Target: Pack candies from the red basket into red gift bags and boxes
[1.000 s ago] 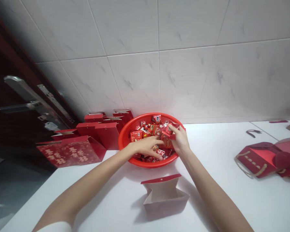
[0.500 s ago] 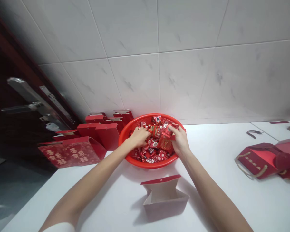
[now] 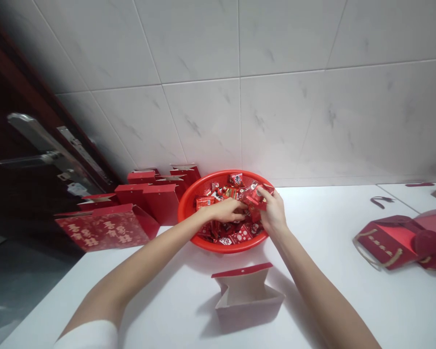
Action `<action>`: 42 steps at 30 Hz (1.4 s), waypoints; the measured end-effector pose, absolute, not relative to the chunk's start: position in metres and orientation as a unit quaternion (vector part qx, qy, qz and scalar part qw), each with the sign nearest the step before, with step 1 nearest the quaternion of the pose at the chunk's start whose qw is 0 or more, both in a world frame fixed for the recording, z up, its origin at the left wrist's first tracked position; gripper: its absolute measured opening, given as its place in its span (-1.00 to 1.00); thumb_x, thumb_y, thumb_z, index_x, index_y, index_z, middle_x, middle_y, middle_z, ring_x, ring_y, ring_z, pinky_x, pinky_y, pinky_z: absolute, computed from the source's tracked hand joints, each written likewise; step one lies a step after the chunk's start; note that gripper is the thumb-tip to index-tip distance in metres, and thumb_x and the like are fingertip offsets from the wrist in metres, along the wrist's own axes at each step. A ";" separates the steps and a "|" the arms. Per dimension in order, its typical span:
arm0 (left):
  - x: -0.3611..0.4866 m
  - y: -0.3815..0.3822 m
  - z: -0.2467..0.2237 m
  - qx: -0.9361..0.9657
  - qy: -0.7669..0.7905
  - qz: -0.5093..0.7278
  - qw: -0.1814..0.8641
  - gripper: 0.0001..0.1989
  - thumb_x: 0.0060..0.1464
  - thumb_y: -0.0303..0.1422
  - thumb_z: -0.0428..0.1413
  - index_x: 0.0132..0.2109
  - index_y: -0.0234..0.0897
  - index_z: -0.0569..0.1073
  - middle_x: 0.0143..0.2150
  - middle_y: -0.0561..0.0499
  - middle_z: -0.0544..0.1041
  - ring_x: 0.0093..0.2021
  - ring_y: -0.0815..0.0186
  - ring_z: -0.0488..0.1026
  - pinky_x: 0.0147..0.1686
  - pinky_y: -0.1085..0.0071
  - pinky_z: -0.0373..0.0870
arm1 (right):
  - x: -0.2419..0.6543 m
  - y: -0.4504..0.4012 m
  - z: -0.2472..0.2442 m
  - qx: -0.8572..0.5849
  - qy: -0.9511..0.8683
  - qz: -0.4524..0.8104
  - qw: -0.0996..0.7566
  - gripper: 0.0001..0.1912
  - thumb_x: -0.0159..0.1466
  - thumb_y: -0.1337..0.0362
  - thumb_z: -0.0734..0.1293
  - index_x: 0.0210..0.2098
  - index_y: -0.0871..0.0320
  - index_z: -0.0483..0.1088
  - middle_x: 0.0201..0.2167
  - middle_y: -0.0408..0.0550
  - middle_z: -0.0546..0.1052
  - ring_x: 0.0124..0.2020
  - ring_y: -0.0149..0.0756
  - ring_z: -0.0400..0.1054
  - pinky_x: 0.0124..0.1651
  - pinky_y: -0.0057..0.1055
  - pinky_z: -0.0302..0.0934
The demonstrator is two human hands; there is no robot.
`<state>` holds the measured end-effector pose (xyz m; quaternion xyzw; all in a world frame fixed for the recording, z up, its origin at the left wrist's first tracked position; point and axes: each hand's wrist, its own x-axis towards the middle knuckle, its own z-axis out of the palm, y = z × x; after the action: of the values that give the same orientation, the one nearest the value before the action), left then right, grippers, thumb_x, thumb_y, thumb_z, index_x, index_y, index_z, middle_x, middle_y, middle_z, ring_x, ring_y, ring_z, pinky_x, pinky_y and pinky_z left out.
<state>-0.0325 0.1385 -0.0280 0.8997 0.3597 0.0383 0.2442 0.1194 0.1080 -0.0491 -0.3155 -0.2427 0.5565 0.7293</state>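
Observation:
A red plastic basket [image 3: 184, 213] full of wrapped candies [image 3: 241, 236] stands against the tiled wall. My left hand [image 3: 228, 210] is down among the candies near the middle, its fingers bent inward; what they hold, if anything, is hidden. At the basket's right side my right hand [image 3: 275, 213] is closed on red-wrapped candies [image 3: 256, 195], thumb on top, above the pile. In front of the basket an open paper gift bag [image 3: 250, 312] stands upright on the white table, its pale inside showing and its red flap raised at the back.
Several red gift bags [image 3: 109, 231] stand at the left, beside a dark door with a metal handle [image 3: 45, 155]. Red boxes with rope handles [image 3: 385, 245] lie at the right. A dark ribbon strip [image 3: 381, 200] is near the wall.
My left hand has moved right across the pile, from the basket's left part toward my right hand. The right hand has stayed almost in place with its candies. The bag has not moved.

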 end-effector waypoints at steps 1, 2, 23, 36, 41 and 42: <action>-0.029 0.138 -0.028 0.894 0.365 0.043 0.255 -0.88 0.09 -0.34 0.17 -0.24 -0.24 0.56 -0.36 0.02 0.60 -0.36 0.23 0.51 -0.33 0.43 0.35 | 0.120 0.108 -0.050 -0.318 -0.244 0.549 0.733 -0.73 -0.07 0.25 0.54 -0.41 0.11 0.43 -0.46 -0.21 0.53 -0.40 -0.35 0.41 -0.22 -0.34 0.33; -0.026 0.137 -0.027 0.889 0.375 0.040 0.259 -0.84 0.07 -0.25 0.21 -0.27 -0.25 0.55 -0.40 0.03 0.58 -0.37 0.22 0.50 -0.36 0.42 0.34 | 0.120 0.108 -0.050 -0.320 -0.245 0.542 0.737 -0.73 -0.06 0.25 0.54 -0.41 0.11 0.42 -0.46 -0.22 0.53 -0.40 -0.35 0.41 -0.21 -0.34 0.33; 0.011 0.109 -0.043 0.843 0.528 -0.099 0.030 -0.43 0.16 -0.18 0.16 0.21 -0.44 0.38 0.17 -0.43 0.42 0.15 -0.16 0.44 0.13 0.04 0.37 | 0.124 0.107 -0.050 -0.313 -0.216 0.528 0.759 -0.75 -0.03 0.27 0.54 -0.41 0.11 0.42 -0.46 -0.23 0.54 -0.40 -0.35 0.43 -0.26 -0.36 0.37; 0.005 0.140 -0.041 0.759 0.627 0.050 0.166 -0.56 0.12 -0.07 0.10 -0.03 -0.31 0.55 -0.04 -0.27 0.63 -0.05 -0.10 0.59 -0.16 0.22 0.49 | 0.123 0.105 -0.043 -0.325 -0.164 0.518 0.774 -0.81 -0.06 0.32 0.50 -0.47 0.13 0.44 -0.47 -0.22 0.53 -0.39 -0.38 0.41 -0.31 -0.43 0.38; 0.002 0.150 -0.048 0.742 0.617 0.085 0.247 -0.61 0.17 -0.07 0.05 -0.22 -0.28 0.60 -0.16 -0.13 0.66 -0.13 0.05 0.61 -0.17 0.36 0.48 | 0.124 0.107 -0.047 -0.323 -0.177 0.510 0.778 -0.79 -0.05 0.30 0.51 -0.45 0.13 0.43 -0.47 -0.23 0.53 -0.39 -0.38 0.42 -0.33 -0.45 0.38; 0.001 0.152 -0.050 0.745 0.608 0.093 0.259 -0.62 0.17 -0.07 0.05 -0.23 -0.27 0.60 -0.18 -0.09 0.67 -0.13 0.08 0.60 -0.15 0.38 0.48 | 0.124 0.107 -0.047 -0.324 -0.178 0.508 0.778 -0.78 -0.06 0.30 0.52 -0.45 0.13 0.42 -0.47 -0.23 0.53 -0.38 -0.39 0.43 -0.33 -0.46 0.39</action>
<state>0.0013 0.1518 -0.0496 0.7450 0.6077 0.0926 0.2591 0.1237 0.1075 -0.0474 -0.3243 -0.1776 0.5084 0.7777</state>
